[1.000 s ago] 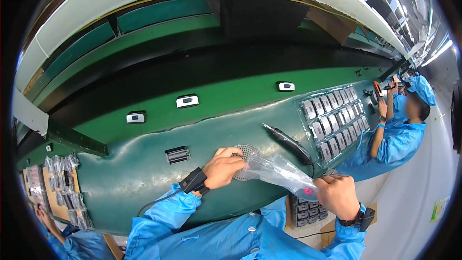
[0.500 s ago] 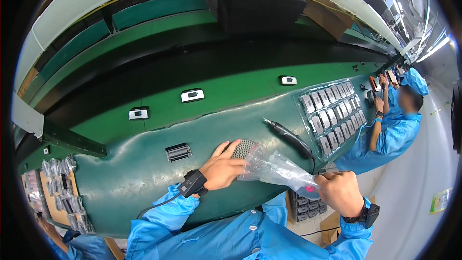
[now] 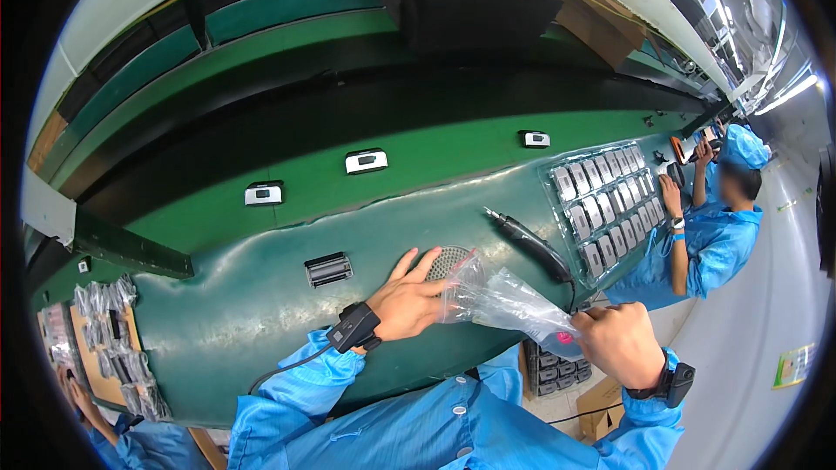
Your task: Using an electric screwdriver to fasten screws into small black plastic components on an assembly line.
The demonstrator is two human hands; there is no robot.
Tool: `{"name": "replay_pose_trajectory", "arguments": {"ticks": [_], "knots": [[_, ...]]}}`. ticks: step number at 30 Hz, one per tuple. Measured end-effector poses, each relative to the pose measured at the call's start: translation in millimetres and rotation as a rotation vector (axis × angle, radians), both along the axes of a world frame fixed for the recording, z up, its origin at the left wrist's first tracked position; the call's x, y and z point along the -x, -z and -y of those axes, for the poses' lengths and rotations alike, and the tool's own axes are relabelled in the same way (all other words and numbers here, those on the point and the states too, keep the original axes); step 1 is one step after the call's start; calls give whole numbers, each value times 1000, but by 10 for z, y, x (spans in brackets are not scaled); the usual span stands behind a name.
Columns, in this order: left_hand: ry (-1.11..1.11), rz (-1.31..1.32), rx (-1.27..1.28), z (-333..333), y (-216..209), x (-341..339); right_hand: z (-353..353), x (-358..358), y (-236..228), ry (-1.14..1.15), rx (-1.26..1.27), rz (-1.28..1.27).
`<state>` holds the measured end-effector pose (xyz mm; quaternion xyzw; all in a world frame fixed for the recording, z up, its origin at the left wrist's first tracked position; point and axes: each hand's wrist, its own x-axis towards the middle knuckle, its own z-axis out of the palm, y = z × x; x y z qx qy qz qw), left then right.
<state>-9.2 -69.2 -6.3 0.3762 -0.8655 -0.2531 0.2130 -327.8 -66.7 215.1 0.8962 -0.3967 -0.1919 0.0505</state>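
My right hand (image 3: 620, 344) is closed around the gathered end of a clear plastic bag (image 3: 522, 303) with a small pink mark near my fist. The bag stretches leftward across the front of the bench. At its other end, my left hand (image 3: 407, 300) lies with fingers spread, the fingertips by a round grey dotted disc (image 3: 447, 262). The thumb side meets the bag's mouth; whether it pinches the film is unclear. A black rectangular holder (image 3: 328, 270) rests left of that hand. Beyond the bag lies a black pen-shaped power screwdriver (image 3: 527, 244) with a cable.
A clear tray (image 3: 570, 231) of several grey parts sits at right, beside a co-worker (image 3: 727, 235) in blue. White-and-black devices (image 3: 366, 161) stand along the green belt (image 3: 435, 165). Wrapped parts (image 3: 113, 344) lie far left, near another person's hand. A dark parts tray (image 3: 557, 372) is below the bench edge.
The white-and-black devices have shifted slightly right along the belt. The co-worker's arms have moved. My hands and the bag keep nearly the same pose; the view has shifted a little.
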Motion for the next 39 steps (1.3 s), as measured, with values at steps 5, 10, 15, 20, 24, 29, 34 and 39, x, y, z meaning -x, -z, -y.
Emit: {"name": "replay_pose_trajectory", "arguments": {"ticks": [5, 10, 15, 20, 24, 29, 34, 39], "knots": [[7, -68, 16, 7, -3, 4, 19, 0, 5, -9, -14, 2], [6, -68, 25, 13, 6, 4, 42, 5, 12, -17, -33, -12], [8, -17, 9, 23, 10, -27, 68, -43, -68, -10, -21, -54], [5, -13, 17, 9, 45, -33, 102, -97, -109, -32, -34, -33], [4, -37, 59, 11, 11, -31, 118, -132, -154, -47, -51, -27], [-11, -55, 64, 17, 41, -27, 146, -146, -115, -82, -33, -20], [-18, -21, 72, 22, 21, -18, 240, -240, -86, -134, -103, -71], [-66, -13, 69, -9, 55, 19, 272, -218, 35, -114, -130, -80]]}}
